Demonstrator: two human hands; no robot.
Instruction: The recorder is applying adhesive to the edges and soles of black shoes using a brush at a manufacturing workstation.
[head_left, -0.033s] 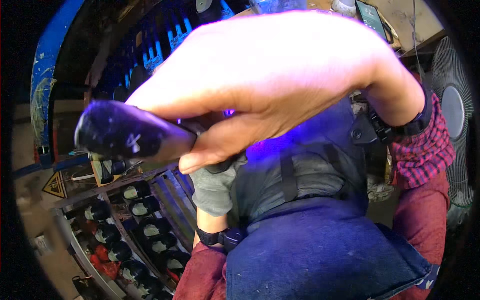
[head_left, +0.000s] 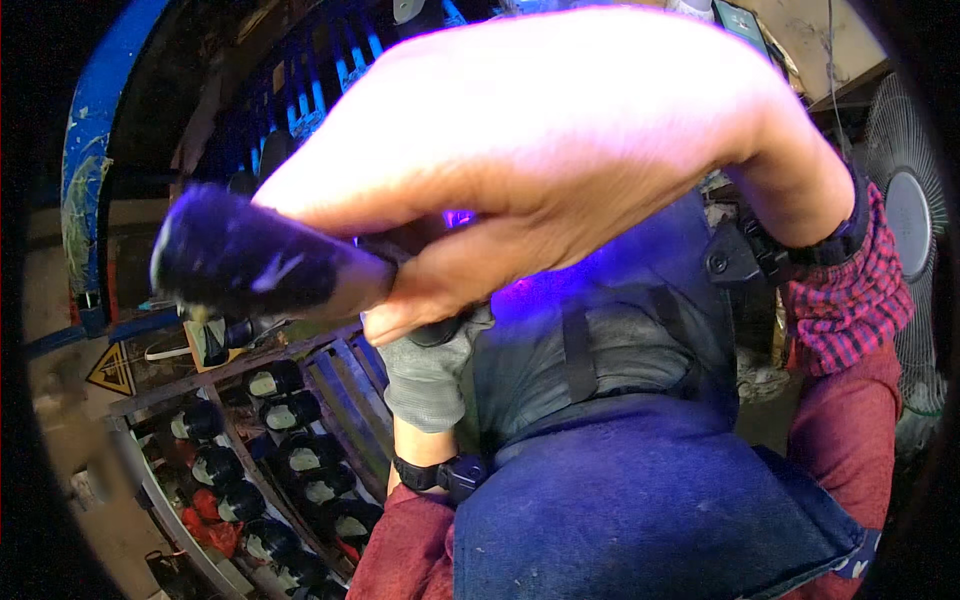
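Observation:
My right hand [head_left: 540, 130], bare and very bright under the light, reaches across the upper middle, close to the view. Its thumb and fingers are closed on a thick black tapered object [head_left: 265, 260], whose wide end points left and bears a blurred pale mark; its exact kind is not clear. Beneath it, my left hand [head_left: 428, 385] wears a grey knitted glove. Its fingers are hidden behind the right hand, so I cannot tell what they hold. Violet light glows on the dark blue apron [head_left: 640, 500] on my front.
Lower left, a rack [head_left: 190, 510] carries several black, pale-topped pieces resembling shoes, with red pieces among them. A blue post [head_left: 100, 130] rises at the left. A fan [head_left: 908, 220] stands at the right. A phone [head_left: 740, 25] lies on the table [head_left: 820, 50] at the upper right.
My right hand has shifted slightly upward. The black object has turned a little in its grip, and its pale mark is more smeared. My left hand stays almost in place.

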